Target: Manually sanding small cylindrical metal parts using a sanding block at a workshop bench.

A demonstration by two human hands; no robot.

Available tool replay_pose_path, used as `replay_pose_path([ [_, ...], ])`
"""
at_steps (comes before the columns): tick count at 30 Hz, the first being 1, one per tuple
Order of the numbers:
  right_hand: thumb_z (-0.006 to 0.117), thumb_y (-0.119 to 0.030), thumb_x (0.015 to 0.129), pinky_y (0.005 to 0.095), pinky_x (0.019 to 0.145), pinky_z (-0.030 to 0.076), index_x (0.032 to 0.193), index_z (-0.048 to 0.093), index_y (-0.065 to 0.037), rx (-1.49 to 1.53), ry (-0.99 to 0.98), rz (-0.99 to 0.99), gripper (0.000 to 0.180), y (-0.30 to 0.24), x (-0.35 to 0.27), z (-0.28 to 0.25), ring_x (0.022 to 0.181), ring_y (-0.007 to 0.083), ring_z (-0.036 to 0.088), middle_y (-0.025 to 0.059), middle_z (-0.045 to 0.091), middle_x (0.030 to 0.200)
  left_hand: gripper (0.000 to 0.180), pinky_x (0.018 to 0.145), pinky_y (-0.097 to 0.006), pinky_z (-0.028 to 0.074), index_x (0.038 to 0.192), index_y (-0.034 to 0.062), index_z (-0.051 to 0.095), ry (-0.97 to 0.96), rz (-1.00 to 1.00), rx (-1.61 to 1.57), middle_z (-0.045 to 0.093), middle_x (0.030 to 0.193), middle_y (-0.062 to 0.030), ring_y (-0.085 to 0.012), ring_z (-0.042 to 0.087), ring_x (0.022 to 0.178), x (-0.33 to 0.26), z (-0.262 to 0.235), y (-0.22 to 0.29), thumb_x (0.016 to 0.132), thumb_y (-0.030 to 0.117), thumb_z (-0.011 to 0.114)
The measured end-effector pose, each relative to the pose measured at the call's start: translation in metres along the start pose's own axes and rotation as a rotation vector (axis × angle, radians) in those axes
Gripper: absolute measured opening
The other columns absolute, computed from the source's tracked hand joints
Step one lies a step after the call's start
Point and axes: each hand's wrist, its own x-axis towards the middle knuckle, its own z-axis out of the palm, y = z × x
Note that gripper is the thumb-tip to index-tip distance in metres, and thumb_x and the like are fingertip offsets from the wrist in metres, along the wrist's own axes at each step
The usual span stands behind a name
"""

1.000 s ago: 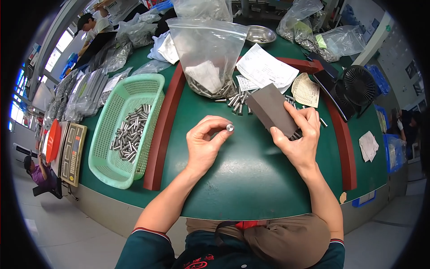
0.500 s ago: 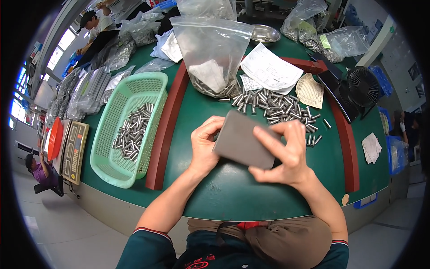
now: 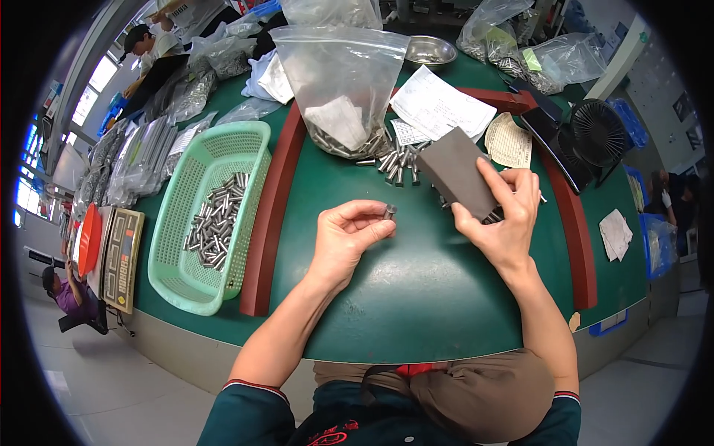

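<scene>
My left hand (image 3: 338,241) pinches a short metal pin (image 3: 390,212) between thumb and fingers above the green table. In my right hand (image 3: 509,219) is a grey-brown rectangular block (image 3: 460,169), tilted and held by its edges with thumb and fingers. A heap of loose metal pins (image 3: 399,165) lies behind the block, which hides much of it. To the left, a light green plastic basket (image 3: 162,273) contains many similar pins (image 3: 216,227).
Red-brown rails (image 3: 269,230) border the work area on both sides. A clear bag of pins (image 3: 327,74), paper sheets (image 3: 442,102) and a metal bowl (image 3: 431,52) stand or lie behind. A black fan (image 3: 599,134) is at right, a scale (image 3: 121,260) at far left.
My hands have moved apart. The block has gone right and back in my right hand, over the pin heap, and my left hand has let go of it and now shows a pin.
</scene>
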Motion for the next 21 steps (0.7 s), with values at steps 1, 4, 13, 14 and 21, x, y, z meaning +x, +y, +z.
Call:
replay_pose_path([
  [1, 0.079, -0.024, 0.053, 0.0369, 0.073, 0.038, 0.11, 0.067, -0.005, 0.025, 0.017, 0.044, 0.061, -0.0006, -0.0001, -0.0013, 0.081, 0.0245, 0.046, 0.0093, 0.048, 0.085, 0.017, 0.075, -0.026, 0.052, 0.098, -0.0025, 0.065, 0.001, 0.0, 0.0, 0.067, 0.087, -0.0088, -0.0142, 0.064, 0.078, 0.0002, -0.0008, 0.001, 0.081, -0.004, 0.067],
  [4, 0.079, -0.024, 0.053, 0.0353, 0.075, 0.039, 0.11, 0.068, -0.004, 0.067, 0.017, 0.068, 0.061, -0.0033, 0.0012, -0.0011, 0.081, 0.0229, 0.046, 0.008, 0.05, 0.085, 0.018, 0.075, -0.028, 0.053, 0.1, -0.0016, 0.065, 0.002, -0.072, -0.039, 0.067, 0.088, -0.0105, -0.0155, 0.064, 0.077, 0.002, -0.0038, 0.0024, 0.082, 0.001, 0.069],
  [13, 0.08, -0.025, 0.055, 0.0342, 0.076, 0.038, 0.109, 0.068, -0.003, 0.112, 0.009, 0.134, 0.059, 0.0027, 0.0007, 0.002, 0.08, 0.0212, 0.046, 0.0062, 0.05, 0.084, 0.044, 0.079, -0.03, 0.055, 0.13, -0.0027, 0.047, -0.105, -0.17, -0.26, 0.067, 0.096, -0.0165, -0.0207, 0.067, 0.084, 0.0028, -0.0065, 0.0041, 0.09, 0.011, 0.062],
  [14, 0.08, -0.025, 0.055, 0.034, 0.076, 0.038, 0.109, 0.068, -0.003, 0.105, 0.01, 0.129, 0.06, 0.003, 0.001, 0.0018, 0.08, 0.0212, 0.046, 0.0061, 0.05, 0.084, 0.045, 0.08, -0.031, 0.055, 0.131, -0.0026, 0.045, -0.122, -0.188, -0.272, 0.066, 0.099, -0.0175, -0.0214, 0.067, 0.087, 0.0028, -0.0076, 0.0042, 0.091, 0.011, 0.061],
  [21, 0.08, -0.025, 0.055, 0.0339, 0.076, 0.038, 0.109, 0.068, -0.003, 0.111, 0.01, 0.121, 0.059, 0.0032, 0.0008, 0.0011, 0.08, 0.0211, 0.046, 0.0061, 0.05, 0.084, 0.04, 0.084, -0.032, 0.055, 0.128, -0.0027, 0.047, -0.127, -0.239, -0.304, 0.064, 0.107, -0.02, -0.0222, 0.066, 0.093, 0.0044, -0.007, 0.0035, 0.093, 0.012, 0.058],
])
